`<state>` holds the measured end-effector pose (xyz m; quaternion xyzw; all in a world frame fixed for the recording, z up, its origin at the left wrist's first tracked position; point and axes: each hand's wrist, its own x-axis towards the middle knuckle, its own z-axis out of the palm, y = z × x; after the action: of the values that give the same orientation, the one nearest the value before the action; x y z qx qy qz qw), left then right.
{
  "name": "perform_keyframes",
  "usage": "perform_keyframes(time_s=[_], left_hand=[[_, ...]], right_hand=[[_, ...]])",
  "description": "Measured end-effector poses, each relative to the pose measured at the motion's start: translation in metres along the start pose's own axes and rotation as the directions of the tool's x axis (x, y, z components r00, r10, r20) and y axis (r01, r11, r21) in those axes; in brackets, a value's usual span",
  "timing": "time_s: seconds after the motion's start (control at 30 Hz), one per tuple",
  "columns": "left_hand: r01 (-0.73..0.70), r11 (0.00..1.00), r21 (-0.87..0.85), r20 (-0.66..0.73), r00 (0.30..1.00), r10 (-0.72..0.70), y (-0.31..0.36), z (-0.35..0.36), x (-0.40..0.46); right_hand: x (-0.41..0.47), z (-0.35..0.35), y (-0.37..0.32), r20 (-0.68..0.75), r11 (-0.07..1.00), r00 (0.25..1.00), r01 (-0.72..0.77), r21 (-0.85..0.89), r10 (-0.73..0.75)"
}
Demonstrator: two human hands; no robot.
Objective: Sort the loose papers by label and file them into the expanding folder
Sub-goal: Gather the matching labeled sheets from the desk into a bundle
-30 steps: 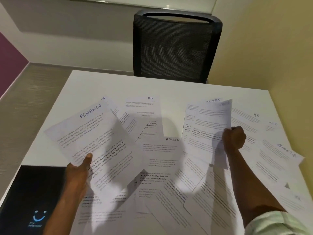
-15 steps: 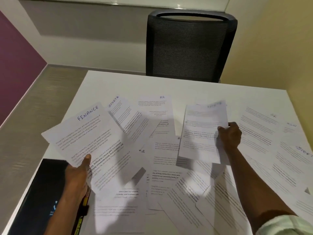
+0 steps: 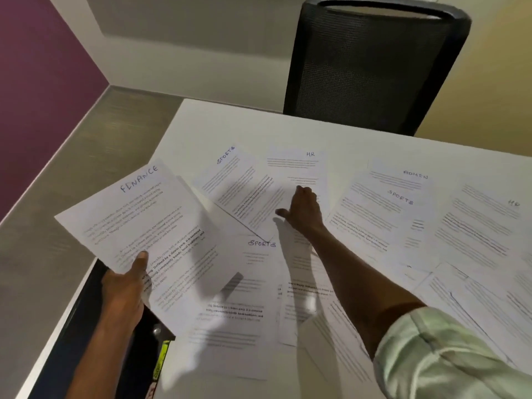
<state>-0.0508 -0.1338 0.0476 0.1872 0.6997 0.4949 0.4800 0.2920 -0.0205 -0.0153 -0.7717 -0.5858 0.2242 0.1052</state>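
My left hand grips a sheet labelled FINANCE, held tilted above the table's left edge. My right hand lies with fingers spread on the overlapping sheets in the middle, touching a paper labelled HR and the edge of a SPORTS sheet. Another SPORTS sheet lies nearer me. An ADMIN sheet and one more SPORTS sheet lie to the right. The black expanding folder sits at the table's front left corner, under my left forearm.
Several more printed sheets cover the white table in front of me and to the right. A black mesh chair stands behind the far edge. The floor drops away left of the table.
My right hand has let go of the sheet it held up and moved left, down onto the HR and SPORTS papers. The view has swung left. My left hand still holds the FINANCE sheet.
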Motion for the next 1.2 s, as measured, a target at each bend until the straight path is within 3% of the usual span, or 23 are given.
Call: perform_keyframes(time_s=[0.23,0.4,0.57,0.97,1.07,1.2], left_hand=[[0.008,1.000,0.001,-0.076,0.997,-0.008,-0.002,-0.029,0.004],[0.028,1.000,-0.013,-0.093,0.995,-0.029,-0.010,-0.044,0.007],[0.045,0.999,-0.031,-0.074,0.996,-0.047,-0.017,-0.049,0.011],[0.079,0.993,-0.086,-0.063,0.994,-0.084,-0.029,-0.061,0.011],[0.070,0.994,-0.085,-0.035,0.997,-0.073,-0.027,-0.063,0.006],[0.068,0.991,-0.114,-0.027,0.997,-0.072,-0.029,-0.067,0.002]], right_hand=[[0.026,0.017,-0.017,0.081,0.976,0.990,-0.102,-0.192,0.119],[0.041,0.015,-0.030,0.163,0.960,0.964,-0.174,-0.218,0.211],[0.043,0.021,-0.032,0.125,0.962,0.979,-0.128,-0.241,0.162],[0.053,0.016,-0.037,0.153,0.953,0.958,-0.205,-0.222,0.242],[0.053,0.013,-0.032,0.129,0.957,0.953,-0.254,-0.143,0.273],[0.049,-0.004,-0.016,0.079,0.905,0.918,-0.398,0.154,0.390]])
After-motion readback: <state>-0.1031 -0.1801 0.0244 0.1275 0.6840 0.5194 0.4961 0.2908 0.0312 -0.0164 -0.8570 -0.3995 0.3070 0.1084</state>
